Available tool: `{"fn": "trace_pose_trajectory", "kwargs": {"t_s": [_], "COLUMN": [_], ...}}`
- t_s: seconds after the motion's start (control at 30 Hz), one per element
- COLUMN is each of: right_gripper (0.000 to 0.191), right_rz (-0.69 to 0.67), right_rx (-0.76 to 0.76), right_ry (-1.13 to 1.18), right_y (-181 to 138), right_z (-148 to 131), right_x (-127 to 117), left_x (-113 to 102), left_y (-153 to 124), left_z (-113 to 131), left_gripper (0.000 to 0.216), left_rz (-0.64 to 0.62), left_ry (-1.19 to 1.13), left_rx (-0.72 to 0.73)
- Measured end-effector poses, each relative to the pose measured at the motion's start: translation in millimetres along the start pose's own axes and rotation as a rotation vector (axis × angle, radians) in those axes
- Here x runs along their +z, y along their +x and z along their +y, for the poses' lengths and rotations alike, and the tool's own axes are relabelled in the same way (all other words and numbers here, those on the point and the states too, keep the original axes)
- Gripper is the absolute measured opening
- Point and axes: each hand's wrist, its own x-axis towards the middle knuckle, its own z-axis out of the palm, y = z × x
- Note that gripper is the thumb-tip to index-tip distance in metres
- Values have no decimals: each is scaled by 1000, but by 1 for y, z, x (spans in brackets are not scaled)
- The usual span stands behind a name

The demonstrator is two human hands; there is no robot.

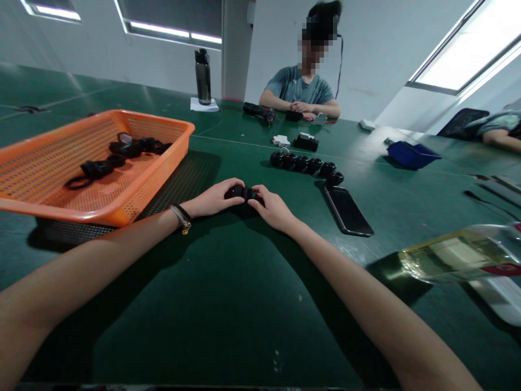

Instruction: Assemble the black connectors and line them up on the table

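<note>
Between my two hands, just above the green table [240, 288], is a small black cylindrical part [243, 192]. My left hand [217, 198] is closed around its left end, thumb in front and fingers behind. From the right, my right hand [272, 206] pinches the other end with thumb and fingertips. The part's exact kind is too small and dark to make out. Beyond my hands, several round black parts [301, 163] stand in a slanting row. A phone [348, 210] with a dark screen lies to the right of my right hand.
An orange basket [118, 212] holding black cabled parts [134, 146] stands at left. A bottle of yellowish liquid [459, 252] is near my right forearm. Farther back are a blue bin [413, 155], a black power tool [259, 112], a dark bottle [202, 79] and a seated person [303, 89].
</note>
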Motion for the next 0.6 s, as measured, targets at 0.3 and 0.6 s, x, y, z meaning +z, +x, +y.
{"fn": "trace_pose_trajectory", "kwargs": {"t_s": [0.3,0.6], "right_gripper": [24,22], "right_rz": [-5,-5], "right_rx": [7,12], "right_ry": [2,-37], "right_y": [0,0], "right_z": [0,-2], "right_x": [0,0], "left_x": [0,0], "left_y": [0,0], "left_z": [0,1], "left_gripper": [40,42], "left_rz": [0,-3], "left_ry": [-4,-9], "left_rx": [-4,-11]}}
